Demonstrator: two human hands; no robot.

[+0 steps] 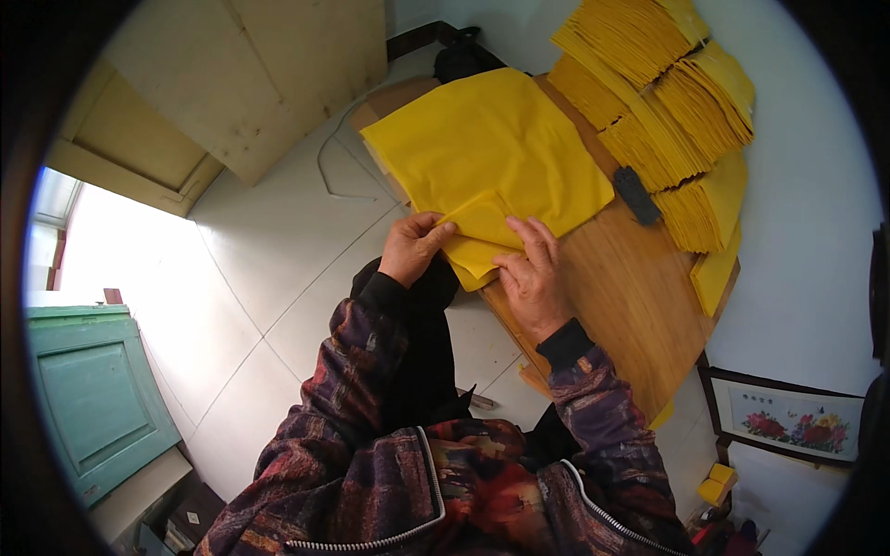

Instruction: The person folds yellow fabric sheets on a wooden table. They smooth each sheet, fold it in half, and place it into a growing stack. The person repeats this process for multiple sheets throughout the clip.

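A large yellow cloth sheet (491,139), felt-like, lies spread over the near left corner of a wooden table (630,296). Its near edge is turned up into a small folded flap (477,227) between my hands. My left hand (413,246) pinches the flap's left side between thumb and fingers. At the flap's right side, my right hand (536,278) has its thumb and bent fingers on the cloth edge. A corner of the cloth hangs below the flap, past the table edge. Whether the sheet is one layer or several, I cannot tell.
Tall stacks of folded yellow cloth (677,111) stand along the table's far right side. A dark grey pad (637,195) lies beside them. Wooden boards (250,74) lean at the upper left, above a tiled floor (250,287). A green panel (97,398) stands at the left.
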